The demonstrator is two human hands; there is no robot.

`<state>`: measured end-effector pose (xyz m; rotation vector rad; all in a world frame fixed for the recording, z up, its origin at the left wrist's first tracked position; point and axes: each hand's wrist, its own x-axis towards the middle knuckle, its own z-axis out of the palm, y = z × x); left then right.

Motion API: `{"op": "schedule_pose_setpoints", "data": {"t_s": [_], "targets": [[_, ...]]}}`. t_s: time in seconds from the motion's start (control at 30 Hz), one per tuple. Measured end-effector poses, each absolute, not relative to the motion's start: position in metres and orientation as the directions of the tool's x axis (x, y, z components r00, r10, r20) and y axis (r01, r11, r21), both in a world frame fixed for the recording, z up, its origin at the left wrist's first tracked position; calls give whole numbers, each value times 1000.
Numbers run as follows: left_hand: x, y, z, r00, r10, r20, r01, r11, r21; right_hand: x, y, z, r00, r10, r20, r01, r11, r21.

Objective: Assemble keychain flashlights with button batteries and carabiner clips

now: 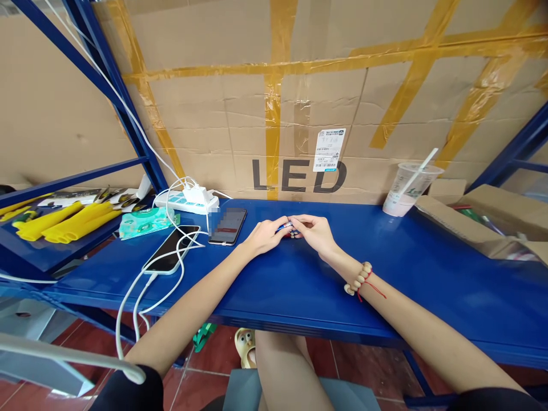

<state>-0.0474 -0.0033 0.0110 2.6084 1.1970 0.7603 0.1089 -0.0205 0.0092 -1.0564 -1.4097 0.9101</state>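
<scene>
Over the middle of the blue table, my left hand (pixel 268 236) is closed on a slim blue stick with a white part (pixel 284 226), which looks like a small battery or a pen. My right hand (pixel 317 233), with a beaded bracelet (pixel 358 278) at the wrist, pinches at the stick's right end. The fingertips of both hands meet there and hide much of it. Just below them, small red and dark pieces with pale ends (pixel 293 234) show in part; their kind is unclear.
Left of my hands lie two phones (pixel 228 226) (pixel 172 250), white cables, a power strip (pixel 188 201) and a green tissue pack (pixel 148 222). A plastic cup with a straw (pixel 409 191) and an open carton (pixel 483 228) stand right. A large cardboard box (pixel 214 131) closes off the back.
</scene>
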Motion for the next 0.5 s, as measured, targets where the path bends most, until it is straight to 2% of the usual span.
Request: {"op": "schedule_pose_setpoints", "data": {"t_s": [0.17,0.23,0.4,0.5], "targets": [[-49,-3,9,590,706,392,513,-703,493,110,-18,5,19,942,335,122,330,-936],[-48,-5,9,588,696,412,484,-711,510,113,-15,5,46,932,359,130,350,-928],[-43,-7,9,598,687,414,556,-727,403,128,-8,7,38,916,399,233,381,-895],[-43,-6,5,620,680,392,586,-733,346,138,-4,7,-67,922,380,381,376,-845]]}}
